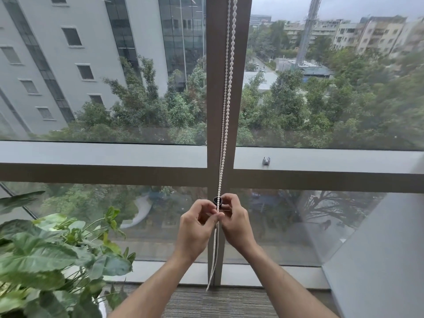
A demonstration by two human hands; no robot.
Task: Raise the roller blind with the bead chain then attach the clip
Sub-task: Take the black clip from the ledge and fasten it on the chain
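Observation:
A white bead chain (227,99) hangs in two strands down the brown window mullion (214,88), its loop ending near the floor. My left hand (197,228) pinches both strands together at about knee-rail height. My right hand (234,221) holds a small dark clip (217,201) against the chain, just above my left fingertips. Most of the clip is hidden by my fingers. The roller blind itself is out of view above the frame.
A leafy potted plant (52,255) stands at the lower left, close to my left arm. A small metal bracket (266,160) sits on the horizontal window rail to the right. A grey wall panel (378,260) closes the right side. Grey carpet (206,304) lies below.

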